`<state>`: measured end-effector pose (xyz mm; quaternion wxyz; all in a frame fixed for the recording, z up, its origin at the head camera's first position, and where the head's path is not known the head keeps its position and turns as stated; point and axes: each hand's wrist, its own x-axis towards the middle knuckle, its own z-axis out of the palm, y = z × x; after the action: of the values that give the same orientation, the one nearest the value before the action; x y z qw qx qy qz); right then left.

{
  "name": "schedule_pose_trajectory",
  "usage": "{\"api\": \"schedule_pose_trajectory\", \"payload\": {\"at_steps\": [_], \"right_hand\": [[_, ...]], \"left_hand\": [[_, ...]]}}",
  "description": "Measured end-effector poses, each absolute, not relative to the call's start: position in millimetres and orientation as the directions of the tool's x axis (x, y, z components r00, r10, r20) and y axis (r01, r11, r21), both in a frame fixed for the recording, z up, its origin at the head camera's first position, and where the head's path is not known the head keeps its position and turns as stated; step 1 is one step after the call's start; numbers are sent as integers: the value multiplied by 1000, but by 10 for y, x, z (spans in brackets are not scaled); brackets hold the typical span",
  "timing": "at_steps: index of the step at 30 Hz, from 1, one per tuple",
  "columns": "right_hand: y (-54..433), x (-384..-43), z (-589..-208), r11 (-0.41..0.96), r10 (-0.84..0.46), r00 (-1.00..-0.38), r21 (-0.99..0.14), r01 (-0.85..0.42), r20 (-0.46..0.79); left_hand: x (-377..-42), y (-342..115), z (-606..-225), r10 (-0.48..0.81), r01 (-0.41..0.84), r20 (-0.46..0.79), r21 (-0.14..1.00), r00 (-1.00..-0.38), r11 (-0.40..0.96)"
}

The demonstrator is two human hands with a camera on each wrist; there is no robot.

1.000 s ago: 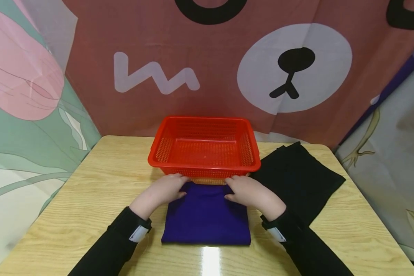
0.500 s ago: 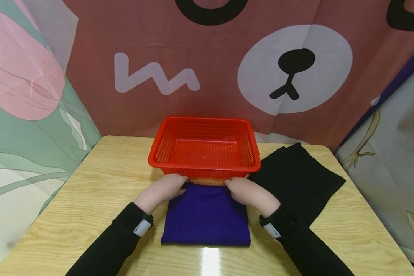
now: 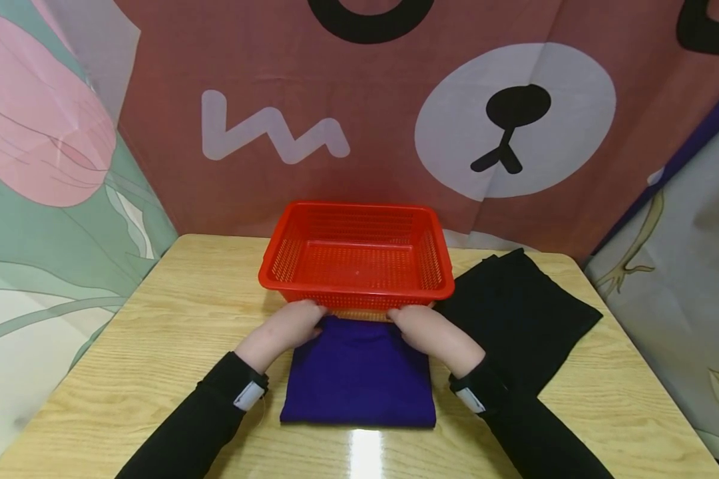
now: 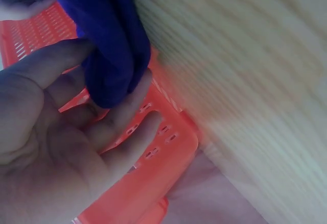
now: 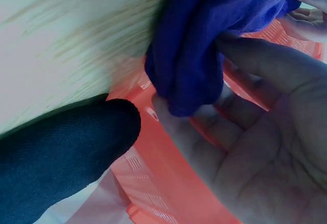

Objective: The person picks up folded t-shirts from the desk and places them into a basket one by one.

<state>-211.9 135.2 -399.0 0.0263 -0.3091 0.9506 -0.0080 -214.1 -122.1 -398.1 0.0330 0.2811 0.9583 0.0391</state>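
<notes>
A folded purple-blue cloth [image 3: 359, 379] lies flat on the table in front of a red plastic basket [image 3: 359, 293]. My left hand [image 3: 284, 331] holds its far left corner, and my right hand [image 3: 433, 334] holds the far right one. In the left wrist view, the thumb lies on one side of the layered cloth edge [image 4: 115, 45] and the fingers on the other. The right wrist view shows the same grip on the opposite end of the cloth [image 5: 191, 55]. Both hands are close to the basket's near wall.
A black folded cloth [image 3: 515, 319] lies on the right of the wooden table [image 3: 216, 279], partly beneath the right forearm in view. Hanging printed fabric [image 3: 383, 133] rises right behind the basket. More printed fabric borders both sides.
Over the last second the fingers of both hands have curled in around the cloth's far corners. The hands have shifted only slightly. The cloth and basket stay in place.
</notes>
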Motion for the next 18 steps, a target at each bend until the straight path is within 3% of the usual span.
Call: {"api": "schedule_pose_trajectory", "payload": {"at_steps": [9, 18], "right_hand": [[1349, -2078, -3982, 851, -524, -847, -10, -525, -91], [1396, -1929, -3928, 820, -569, -819, 126, -558, 78]], "left_hand": [[-2062, -1217, -3919, 514, 513, 6, 67, -858, 856], [-1901, -1249, -3769, 509, 511, 77, 20, -858, 859]]}}
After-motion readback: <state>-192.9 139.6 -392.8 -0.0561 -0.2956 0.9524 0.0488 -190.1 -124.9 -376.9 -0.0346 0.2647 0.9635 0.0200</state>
